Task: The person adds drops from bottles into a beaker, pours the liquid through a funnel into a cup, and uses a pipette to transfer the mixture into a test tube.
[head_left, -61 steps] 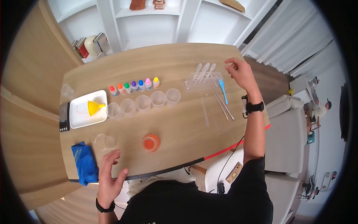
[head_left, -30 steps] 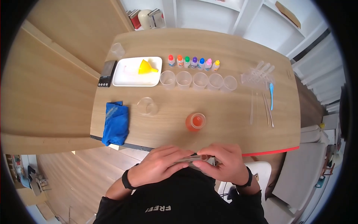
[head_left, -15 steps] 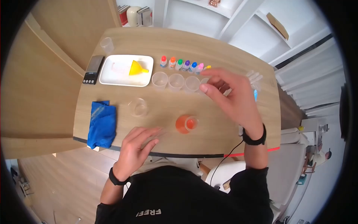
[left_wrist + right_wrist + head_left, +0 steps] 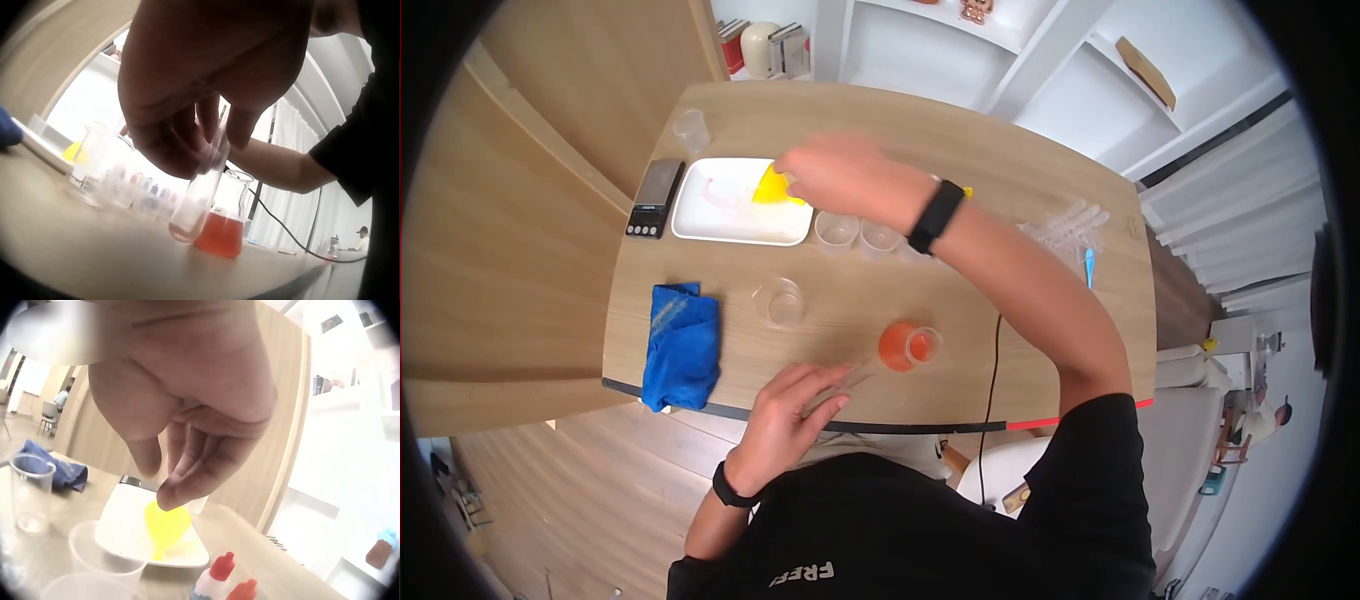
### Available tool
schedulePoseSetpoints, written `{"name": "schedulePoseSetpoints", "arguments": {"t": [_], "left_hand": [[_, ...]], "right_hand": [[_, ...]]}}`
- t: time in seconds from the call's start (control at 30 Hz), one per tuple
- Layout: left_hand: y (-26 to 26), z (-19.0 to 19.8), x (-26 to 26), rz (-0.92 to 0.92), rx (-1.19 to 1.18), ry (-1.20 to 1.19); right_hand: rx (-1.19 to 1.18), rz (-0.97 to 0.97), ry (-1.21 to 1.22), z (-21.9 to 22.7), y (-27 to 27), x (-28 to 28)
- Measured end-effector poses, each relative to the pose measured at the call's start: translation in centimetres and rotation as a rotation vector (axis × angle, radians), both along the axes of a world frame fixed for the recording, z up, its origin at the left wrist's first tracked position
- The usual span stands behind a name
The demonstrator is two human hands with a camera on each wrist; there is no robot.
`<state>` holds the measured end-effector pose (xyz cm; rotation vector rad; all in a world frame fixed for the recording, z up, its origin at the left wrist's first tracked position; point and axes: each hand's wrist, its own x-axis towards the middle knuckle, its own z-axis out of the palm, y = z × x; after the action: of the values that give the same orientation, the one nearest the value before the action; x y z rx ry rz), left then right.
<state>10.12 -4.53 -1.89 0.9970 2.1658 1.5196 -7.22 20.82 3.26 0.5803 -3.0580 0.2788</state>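
Note:
My left hand (image 4: pixel 785 425) pinches a clear round-bottomed tube (image 4: pixel 194 206) between thumb and fingers, tilted near the table's front edge. Beside the tube stands a conical flask (image 4: pixel 897 345) of orange-red liquid. Reaching across to the left, my right hand (image 4: pixel 850 180) is at the yellow funnel (image 4: pixel 772 188), which lies in the white tray (image 4: pixel 725 215). In the right wrist view its fingers are loosely bent above the funnel (image 4: pixel 167 524), thumb apart; whether a fingertip touches it I cannot tell.
Clear cups (image 4: pixel 837 232) stand in a row right of the tray, partly under my right forearm, with dropper bottles (image 4: pixel 212 575) behind. A beaker (image 4: pixel 784 303), blue cloth (image 4: pixel 682 345), scale (image 4: pixel 655 198) and pipette rack (image 4: pixel 1065 232) are also on the table.
My hands were together at the front edge a second ago and have parted. My right hand has swept left from above the cups to the funnel. My left hand keeps the tube near the flask.

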Motion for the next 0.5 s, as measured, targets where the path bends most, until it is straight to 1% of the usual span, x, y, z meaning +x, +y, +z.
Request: {"name": "schedulePoseSetpoints", "arguments": {"t": [0.1, 0.2, 0.3, 0.4, 0.5], "left_hand": [[0.0, 0.1, -0.2, 0.000, -0.015, 0.024], [-0.1, 0.0, -0.6, -0.013, -0.029, 0.033], [-0.2, 0.0, -0.6, 0.031, -0.037, 0.005], [-0.7, -0.3, -1.1, 0.056, -0.047, -0.023], [-0.9, -0.7, -1.4, 0.073, -0.059, -0.054]], "right_hand": [[0.048, 0.036, -0.007, -1.8, -1.1, -2.7], [0.094, 0.061, 0.020, -3.5, -2.1, -4.2], [0.107, 0.083, 0.046, -4.4, -2.3, -4.9], [0.054, 0.114, 0.058, -4.5, -2.8, -5.0], [0.006, 0.186, 0.043, -3.8, -3.4, -3.4]]}}
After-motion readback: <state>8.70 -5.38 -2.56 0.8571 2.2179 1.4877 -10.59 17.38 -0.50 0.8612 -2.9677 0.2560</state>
